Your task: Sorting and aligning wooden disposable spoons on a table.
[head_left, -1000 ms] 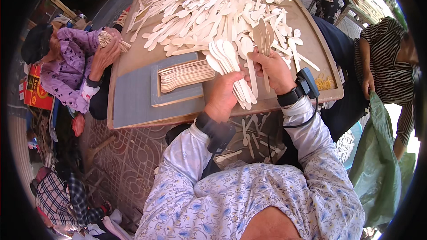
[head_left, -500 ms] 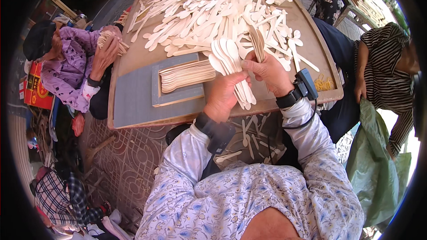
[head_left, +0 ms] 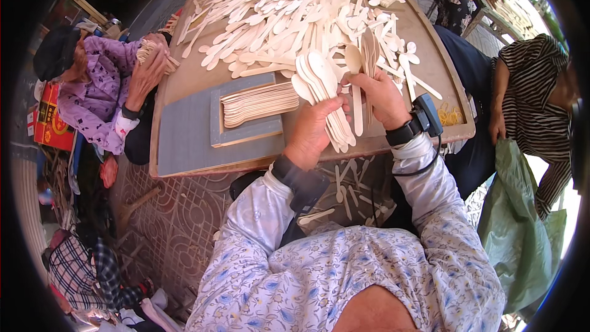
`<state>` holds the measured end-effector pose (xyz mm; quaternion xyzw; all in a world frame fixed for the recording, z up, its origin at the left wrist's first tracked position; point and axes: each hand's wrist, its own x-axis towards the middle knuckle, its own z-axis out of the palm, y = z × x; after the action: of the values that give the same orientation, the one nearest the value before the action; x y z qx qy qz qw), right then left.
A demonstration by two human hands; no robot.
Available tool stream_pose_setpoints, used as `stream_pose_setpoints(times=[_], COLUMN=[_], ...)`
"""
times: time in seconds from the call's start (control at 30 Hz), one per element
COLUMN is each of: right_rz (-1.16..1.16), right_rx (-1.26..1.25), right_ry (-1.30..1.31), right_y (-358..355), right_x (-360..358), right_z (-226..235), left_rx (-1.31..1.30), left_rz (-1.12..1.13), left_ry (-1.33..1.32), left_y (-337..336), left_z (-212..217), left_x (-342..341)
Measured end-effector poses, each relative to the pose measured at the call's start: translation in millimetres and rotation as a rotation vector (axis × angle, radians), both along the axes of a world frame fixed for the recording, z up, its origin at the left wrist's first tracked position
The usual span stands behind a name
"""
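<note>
My left hand (head_left: 312,130) is closed round a fanned stack of wooden spoons (head_left: 321,80), bowls pointing away from me and handles toward me. Close beside it, my right hand (head_left: 382,99) grips more wooden spoons (head_left: 370,52); one of these (head_left: 355,61) stands apart from the rest, its handle hanging down between my two hands. Both hands are over the near edge of the table. To their left, a neat stack of wooden spoons (head_left: 259,104) lies in a shallow grey tray (head_left: 246,139) on a grey board (head_left: 184,141).
A big loose heap of wooden spoons (head_left: 276,18) covers the table (head_left: 196,71). Yellow rubber bands (head_left: 450,115) lie at the right corner. Co-workers sit around, one in purple (head_left: 101,64) holding a bundle. Spoons (head_left: 350,187) also lie below the table edge.
One spoon has come away from the right-hand bunch and now hangs between my hands. My right hand has shifted slightly right. At the far side, a co-worker's hand has reached over the heap.
</note>
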<state>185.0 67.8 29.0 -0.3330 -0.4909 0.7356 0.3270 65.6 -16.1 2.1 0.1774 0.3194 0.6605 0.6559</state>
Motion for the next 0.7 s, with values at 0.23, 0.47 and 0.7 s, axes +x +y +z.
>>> stream_pose_setpoints(times=[0.23, 0.47, 0.7], right_rz=[0.063, 0.045, 0.104], right_rx=[0.146, 0.251, 0.136], right_ry=[-0.077, -0.224, -0.158], right_y=[2, -9, -10], right_x=[9, -4, 0], right_z=[5, 0, 7], left_rx=[0.002, 0.056, 0.055], left_rz=[0.009, 0.02, -0.007], left_ry=[0.062, 0.22, 0.176], left_y=[2, 0, 1], left_z=[-5, 10, 0], left_x=[0, 12, 8])
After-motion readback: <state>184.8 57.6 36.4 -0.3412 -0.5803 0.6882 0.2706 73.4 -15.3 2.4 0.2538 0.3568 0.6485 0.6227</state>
